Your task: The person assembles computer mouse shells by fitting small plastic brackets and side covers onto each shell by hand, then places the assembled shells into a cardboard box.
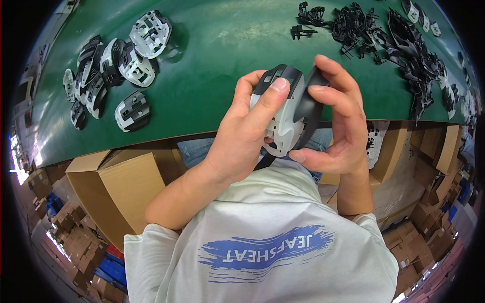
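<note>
In front of my chest, over the near edge of the table, my left hand [252, 113] grips a white-and-black plastic mouse shell [285, 123]. Its thumb presses on the upper face and the fingers wrap behind. My right hand [341, 116] pinches a dark grey curved side panel [309, 103] against the shell's right side, with fingertips at the panel's top and thumb at the lower end of the shell. Whether the panel is seated in the shell cannot be made out. Nearest on the table, a similar white-and-black shell [133, 112] lies alone at left.
A pile of similar shells [113, 63] lies at left on the green table [217, 45]. Small black plastic clips [353, 28] and dark curved panels [417, 60] are heaped at right. Below the table edge, open cardboard boxes stand at left [126, 192] and right [391, 151].
</note>
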Tool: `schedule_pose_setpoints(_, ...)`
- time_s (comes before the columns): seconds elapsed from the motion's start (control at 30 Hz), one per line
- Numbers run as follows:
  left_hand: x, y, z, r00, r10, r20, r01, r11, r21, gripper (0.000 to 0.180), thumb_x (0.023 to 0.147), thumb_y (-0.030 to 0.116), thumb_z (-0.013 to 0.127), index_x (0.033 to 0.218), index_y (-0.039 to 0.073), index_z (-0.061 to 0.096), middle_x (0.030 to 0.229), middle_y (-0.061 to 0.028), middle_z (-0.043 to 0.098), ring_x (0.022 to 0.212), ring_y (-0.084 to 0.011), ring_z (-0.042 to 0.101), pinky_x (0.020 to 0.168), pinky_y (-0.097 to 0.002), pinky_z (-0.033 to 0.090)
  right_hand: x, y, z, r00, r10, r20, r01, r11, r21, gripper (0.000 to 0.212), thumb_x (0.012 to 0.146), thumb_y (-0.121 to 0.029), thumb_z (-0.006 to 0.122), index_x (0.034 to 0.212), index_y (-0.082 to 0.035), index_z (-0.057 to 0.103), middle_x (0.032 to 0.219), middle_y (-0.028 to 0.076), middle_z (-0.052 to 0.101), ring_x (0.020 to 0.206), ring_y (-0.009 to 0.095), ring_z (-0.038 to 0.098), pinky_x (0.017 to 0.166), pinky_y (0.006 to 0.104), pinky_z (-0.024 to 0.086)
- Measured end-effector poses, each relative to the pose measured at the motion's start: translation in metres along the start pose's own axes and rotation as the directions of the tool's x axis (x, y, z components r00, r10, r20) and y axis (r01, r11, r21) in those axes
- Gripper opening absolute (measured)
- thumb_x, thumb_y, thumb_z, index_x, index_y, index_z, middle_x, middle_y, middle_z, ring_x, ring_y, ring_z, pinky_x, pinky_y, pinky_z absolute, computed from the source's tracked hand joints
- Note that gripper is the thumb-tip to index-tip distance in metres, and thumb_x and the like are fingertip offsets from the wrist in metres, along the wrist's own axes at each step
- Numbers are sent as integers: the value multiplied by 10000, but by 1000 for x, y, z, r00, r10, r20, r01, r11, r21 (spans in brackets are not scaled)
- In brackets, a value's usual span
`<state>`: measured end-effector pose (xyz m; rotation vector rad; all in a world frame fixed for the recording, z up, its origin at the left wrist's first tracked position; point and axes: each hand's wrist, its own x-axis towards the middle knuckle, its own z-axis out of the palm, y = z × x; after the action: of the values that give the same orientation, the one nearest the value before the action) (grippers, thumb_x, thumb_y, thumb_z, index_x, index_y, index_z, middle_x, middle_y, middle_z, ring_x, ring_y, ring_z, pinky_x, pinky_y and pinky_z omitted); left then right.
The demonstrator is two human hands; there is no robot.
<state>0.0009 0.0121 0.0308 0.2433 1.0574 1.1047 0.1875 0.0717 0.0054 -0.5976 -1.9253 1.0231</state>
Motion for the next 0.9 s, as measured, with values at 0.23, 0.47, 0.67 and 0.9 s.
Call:
schedule_pose_setpoints(0.23,-5,0,-2,998,-69,16,69,998,-15,513,1138,416,530,1516,89,414,1349,-61,616,1228,-147,629,1021,-357,545,-7,-4,-1,995,-10,100,15,999,-49,787,662,-204,965,1362,-14,661,1515,325,550,1405,474,552,1130,495,460)
schedule_pose_setpoints(0.47,-6,-3,-2,999,-40,-4,40,999,-4,457,1156,424,478,1479,101,465,1335,-54,634,1199,-150,651,993,-377,574,-12,-2,-2,994,-2,108,9,998,-65,799,646,-204,962,1372,-35,675,1567,334,504,1396,439,568,1135,477,458)
schedule_pose_setpoints(0.67,-4,-4,-1,998,-64,-17,62,994,-85,418,1166,425,444,1431,109,514,1306,-54,658,1180,-161,670,1001,-399,588,-16,-4,-8,983,20,180,34,956,-291,831,702,-374,951,1447,-140,667,1597,236,518,1407,448,552,1163,594,416)
schedule_pose_setpoints(0.9,-2,-15,-9,998,-43,-55,39,996,-83,384,1163,323,480,1473,97,488,1380,-82,626,1263,-204,643,1054,-401,561,-6,-21,-15,955,120,271,-3,919,-395,768,829,-438,890,1479,-120,632,1610,237,499,1456,462,505,1204,605,380)
